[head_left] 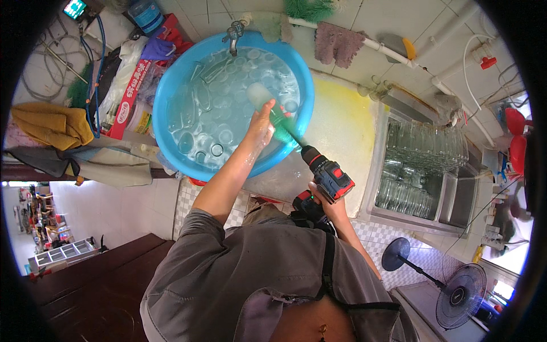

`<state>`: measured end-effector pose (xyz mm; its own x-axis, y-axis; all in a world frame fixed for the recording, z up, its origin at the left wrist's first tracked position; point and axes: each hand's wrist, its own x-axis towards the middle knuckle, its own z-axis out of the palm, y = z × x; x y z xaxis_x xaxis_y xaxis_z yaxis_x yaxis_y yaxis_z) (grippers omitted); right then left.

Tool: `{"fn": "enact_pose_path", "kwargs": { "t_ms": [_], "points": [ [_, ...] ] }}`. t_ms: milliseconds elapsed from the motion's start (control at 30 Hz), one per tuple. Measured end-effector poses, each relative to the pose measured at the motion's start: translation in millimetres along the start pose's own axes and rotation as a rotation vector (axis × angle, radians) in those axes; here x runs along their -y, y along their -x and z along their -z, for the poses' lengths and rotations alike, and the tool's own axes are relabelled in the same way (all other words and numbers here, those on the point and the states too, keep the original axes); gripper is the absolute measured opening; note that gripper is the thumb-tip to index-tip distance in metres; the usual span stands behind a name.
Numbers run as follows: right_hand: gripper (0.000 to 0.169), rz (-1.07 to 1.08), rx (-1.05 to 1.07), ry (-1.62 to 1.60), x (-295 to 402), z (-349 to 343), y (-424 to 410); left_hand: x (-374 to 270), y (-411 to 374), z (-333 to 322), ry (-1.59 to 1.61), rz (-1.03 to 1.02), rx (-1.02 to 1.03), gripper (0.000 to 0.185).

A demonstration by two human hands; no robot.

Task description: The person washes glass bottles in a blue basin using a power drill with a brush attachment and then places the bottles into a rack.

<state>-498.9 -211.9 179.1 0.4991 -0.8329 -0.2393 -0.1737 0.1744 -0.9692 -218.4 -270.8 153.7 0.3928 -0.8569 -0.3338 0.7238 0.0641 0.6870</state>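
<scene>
My left hand (261, 125) grips a wet glass (259, 95), its base end towards the far side of a blue plastic tub (160, 115). A green bristle brush (287, 128), blurred, sits at the mouth end of the glass. Its shaft is fixed in the chuck of a cordless drill (327, 173). Around the drill's handle my right hand (324, 201) is closed; part of it is hidden behind the drill body. Many drinking glasses (217, 149) lie in the cloudy water of the tub, below the glass in my left hand.
A metal tap (233, 36) stands over the tub's far rim. At the right, a steel sink (369, 205) holds rows of clear glassware (406, 196). Boxes and bags crowd the left, beside a brown cloth (53, 124). A pedestal fan (459, 295) is at the lower right.
</scene>
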Motion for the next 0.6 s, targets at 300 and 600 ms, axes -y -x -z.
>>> {"fn": "enact_pose_path", "kwargs": {
  "t_ms": [300,600],
  "points": [
    [0.017,0.517,-0.04,0.442,4.1,8.6,5.7,-32.4,-37.8,37.6,-0.218,-0.092,-0.095,0.032],
    [0.021,0.186,0.055,0.216,-3.7,11.4,32.2,-49.0,-38.5,49.2,-0.528,-0.358,-0.176,0.065]
  ]
}}
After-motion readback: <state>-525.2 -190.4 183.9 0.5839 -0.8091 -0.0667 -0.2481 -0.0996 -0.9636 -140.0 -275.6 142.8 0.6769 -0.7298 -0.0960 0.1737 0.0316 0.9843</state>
